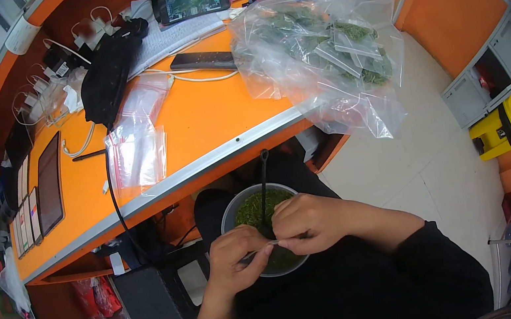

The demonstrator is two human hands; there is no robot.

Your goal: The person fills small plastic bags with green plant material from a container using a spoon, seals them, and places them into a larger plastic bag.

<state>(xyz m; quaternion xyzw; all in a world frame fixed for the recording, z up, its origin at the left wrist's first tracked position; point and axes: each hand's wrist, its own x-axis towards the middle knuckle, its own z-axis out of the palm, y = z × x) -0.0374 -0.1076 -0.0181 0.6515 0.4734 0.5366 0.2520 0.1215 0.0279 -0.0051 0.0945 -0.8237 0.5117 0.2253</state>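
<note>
A metal bowl (227, 213) sits at my lap with shredded green leaves (247, 210) in it. A dark long-handled utensil (264, 175) stands in the leaves, its lower end hidden. Above the bowl, my left hand (236, 257) and my right hand (309, 221) meet, fingertips closed. Between them they pinch the thin, pale edge of what looks like a small clear plastic bag (274, 243); most of it is hidden by the fingers.
On the orange desk (201, 114) lie flat clear zip bags (138, 155), a remote control (203, 61), a tablet (51, 183) and several phones. A large clear bag (318, 49) holding filled green packets overhangs the desk's right edge. A propped phone (193, 2) shows a video.
</note>
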